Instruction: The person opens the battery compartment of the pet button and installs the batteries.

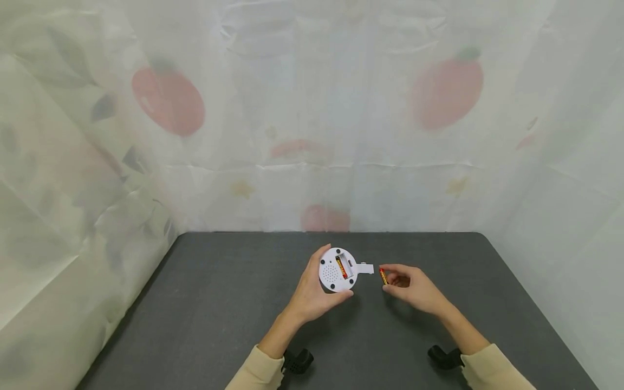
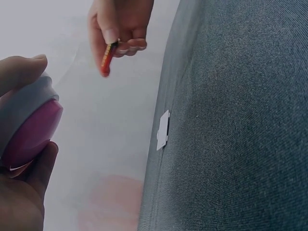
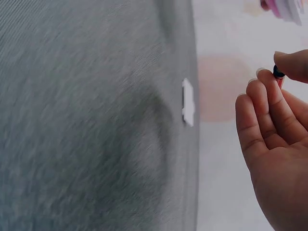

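My left hand [image 1: 310, 292] grips a round white device [image 1: 330, 272] by its edges, thumb below and fingers above. The device's underside, with small dark feet and a speaker grille, faces the head camera. One red and yellow battery [image 1: 342, 267] lies in its uncovered compartment, beside a bare slot. The left wrist view shows the device's pink side [image 2: 33, 132]. To the right, my right hand [image 1: 414, 288] pinches a second battery [image 1: 383, 277] between thumb and fingers, apart from the device. A small white battery cover [image 2: 163, 130] lies on the table beyond the hands.
The dark grey table [image 1: 219, 303] has a pale printed curtain [image 1: 302, 119] behind it and sheeting on both sides. Black wrist mounts [image 1: 299, 361] show at both sleeves, close above the table.
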The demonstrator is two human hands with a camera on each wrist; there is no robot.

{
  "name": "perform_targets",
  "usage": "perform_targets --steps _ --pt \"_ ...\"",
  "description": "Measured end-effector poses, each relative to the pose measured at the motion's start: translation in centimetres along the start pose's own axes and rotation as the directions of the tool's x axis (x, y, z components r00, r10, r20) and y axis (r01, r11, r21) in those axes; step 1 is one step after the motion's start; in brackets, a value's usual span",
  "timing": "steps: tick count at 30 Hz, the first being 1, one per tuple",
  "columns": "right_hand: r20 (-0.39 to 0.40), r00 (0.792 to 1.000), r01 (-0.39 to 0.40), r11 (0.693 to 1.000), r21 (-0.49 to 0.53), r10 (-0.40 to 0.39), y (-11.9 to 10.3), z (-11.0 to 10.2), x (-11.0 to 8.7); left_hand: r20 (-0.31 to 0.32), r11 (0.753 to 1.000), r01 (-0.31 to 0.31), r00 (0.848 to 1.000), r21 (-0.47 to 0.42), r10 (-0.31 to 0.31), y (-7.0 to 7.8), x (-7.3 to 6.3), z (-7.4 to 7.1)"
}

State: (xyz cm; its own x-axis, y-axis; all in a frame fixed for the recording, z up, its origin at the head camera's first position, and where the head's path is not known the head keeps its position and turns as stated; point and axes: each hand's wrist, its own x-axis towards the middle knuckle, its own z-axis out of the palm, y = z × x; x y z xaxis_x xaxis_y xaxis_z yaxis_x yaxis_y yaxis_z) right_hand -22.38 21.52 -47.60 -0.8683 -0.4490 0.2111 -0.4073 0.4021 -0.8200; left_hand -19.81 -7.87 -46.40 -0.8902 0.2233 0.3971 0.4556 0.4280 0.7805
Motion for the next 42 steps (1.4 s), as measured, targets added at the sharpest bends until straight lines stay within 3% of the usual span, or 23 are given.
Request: perform_targets --steps 21,33,42 --pt "-0.058 0.994 0.099 0.994 0.051 -0.096 -5.0 0.6 0.4 0.007 1.0 -0.008 1.0 0.004 0.008 0.0 0.0 -0.1" --pt "-0.08 0.981 0.185 0.978 0.099 -0.178 -6.6 1.1 1.7 0.018 1.0 -0.02 1.0 -0.004 0.02 0.0 0.0 -0.2" --pt "-0.048 0.97 0.24 0.971 -0.007 -0.24 -7.4 2.2 2.5 0.032 0.999 -0.03 0.999 -0.026 0.031 -0.1 -0.1 -0.2"
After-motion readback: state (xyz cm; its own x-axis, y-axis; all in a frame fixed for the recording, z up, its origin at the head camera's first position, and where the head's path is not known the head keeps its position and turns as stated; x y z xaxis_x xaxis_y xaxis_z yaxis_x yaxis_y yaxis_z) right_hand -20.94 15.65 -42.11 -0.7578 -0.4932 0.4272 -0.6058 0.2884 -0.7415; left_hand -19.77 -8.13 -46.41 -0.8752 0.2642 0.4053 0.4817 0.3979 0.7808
